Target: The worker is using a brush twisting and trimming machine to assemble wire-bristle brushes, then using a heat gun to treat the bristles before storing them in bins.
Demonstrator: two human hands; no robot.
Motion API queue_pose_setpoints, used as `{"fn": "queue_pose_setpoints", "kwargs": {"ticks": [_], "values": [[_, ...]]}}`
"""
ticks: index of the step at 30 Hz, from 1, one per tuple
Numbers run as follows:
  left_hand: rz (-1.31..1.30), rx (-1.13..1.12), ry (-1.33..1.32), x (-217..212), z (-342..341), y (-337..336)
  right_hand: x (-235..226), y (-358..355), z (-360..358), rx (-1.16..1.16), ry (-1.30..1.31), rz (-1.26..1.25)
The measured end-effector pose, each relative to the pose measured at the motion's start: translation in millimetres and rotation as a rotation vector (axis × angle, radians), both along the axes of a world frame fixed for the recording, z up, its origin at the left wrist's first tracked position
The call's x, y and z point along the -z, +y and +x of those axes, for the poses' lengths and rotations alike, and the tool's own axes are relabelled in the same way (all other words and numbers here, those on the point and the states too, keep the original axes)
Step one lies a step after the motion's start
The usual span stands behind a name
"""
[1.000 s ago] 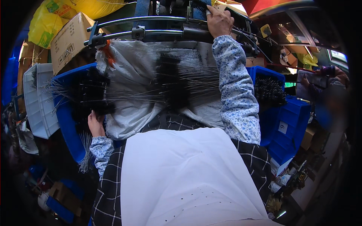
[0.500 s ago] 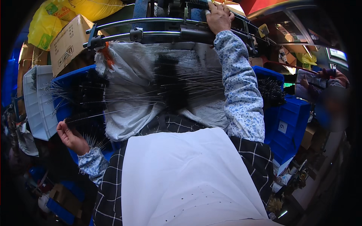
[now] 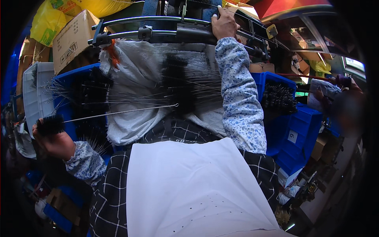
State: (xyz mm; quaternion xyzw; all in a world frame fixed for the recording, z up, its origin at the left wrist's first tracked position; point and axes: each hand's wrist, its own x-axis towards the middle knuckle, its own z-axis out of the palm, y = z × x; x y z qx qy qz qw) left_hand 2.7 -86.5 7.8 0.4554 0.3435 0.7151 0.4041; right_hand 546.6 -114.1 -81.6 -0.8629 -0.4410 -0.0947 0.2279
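Our left hand [image 3: 57, 144] grasps a twisted-wire brush [image 3: 50, 125] by its black bristled head, out at our left; its bare wire shaft reaches rightward to a small end loop over the white sacking [image 3: 130, 79]. Our right hand [image 3: 225, 24] touches the railed machine [image 3: 197, 34] ahead; we cannot tell whether it grips anything. Between our arms lie bunched black brushes [image 3: 177, 87], with a blue crate [image 3: 302, 150] at right.
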Motion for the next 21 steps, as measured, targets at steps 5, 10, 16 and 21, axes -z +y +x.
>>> {"fn": "queue_pose_setpoints", "kwargs": {"ticks": [5,10,16,21], "values": [[0.012,-0.006,0.04,0.2,-9.8,-0.6,-4.1,10.7,-15.7,-0.02,-0.013,0.022],[0.012,0.013,0.095,-4.5,7.0,-3.1,-15.3,29.8,-46.4,0.035,-0.002,-0.071],[-0.035,-0.044,0.053,4.3,28.6,0.4,-18.6,38.0,-60.4,0.036,-0.021,-0.174],[-0.003,-0.098,0.177,2.4,22.2,2.0,-10.6,17.1,-31.0,0.031,0.041,-0.066]]}}
